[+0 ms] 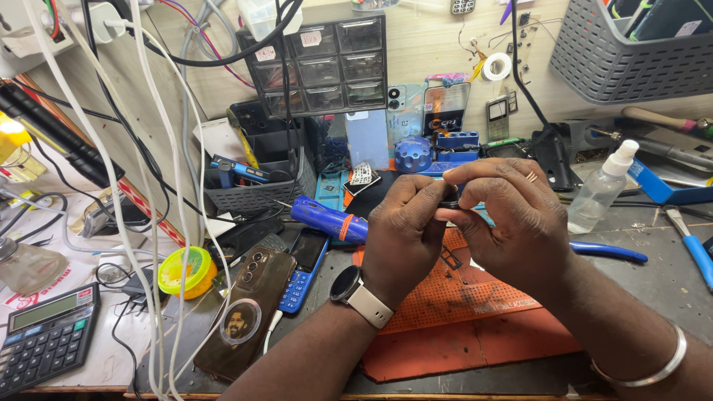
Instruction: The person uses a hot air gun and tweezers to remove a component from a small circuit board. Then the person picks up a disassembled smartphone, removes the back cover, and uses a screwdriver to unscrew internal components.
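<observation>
My left hand (405, 234) and my right hand (512, 219) meet above an orange work mat (460, 327). Together their fingertips pinch a small black part (448, 199), which is mostly hidden by the fingers. A watch with a pale strap sits on my left wrist, and a metal bangle on my right wrist. A ring shows on a right finger.
A blue tool (327, 219), a blue keypad phone (303, 267) and a brown phone (245, 312) lie left of the mat. A spray bottle (601, 189) and blue-handled pliers (605, 252) are at the right. A calculator (44, 334), hanging cables, a drawer cabinet (327, 63) and grey baskets surround the bench.
</observation>
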